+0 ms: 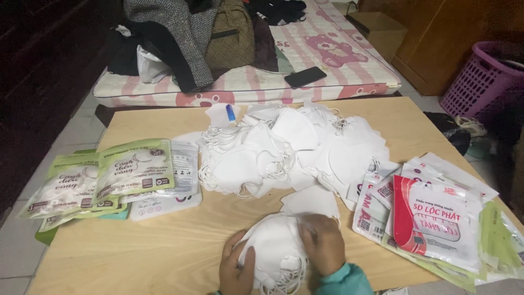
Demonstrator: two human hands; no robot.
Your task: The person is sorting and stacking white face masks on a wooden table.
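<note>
Both hands grip small stack of white masks (pixel 275 248): my left hand (pixel 237 270) underneath, my right hand (pixel 323 243) on top (big mask pile (pixel 289 147) beyond, on table (pixel 164 246)).

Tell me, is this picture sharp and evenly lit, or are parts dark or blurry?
Head view: the table and mask pile are softly and evenly lit, without hard shadows; the room's left edge falls into darkness; the right hand and left hand on the stack of masks look slightly blurred; the whole picture is a little soft.
</note>
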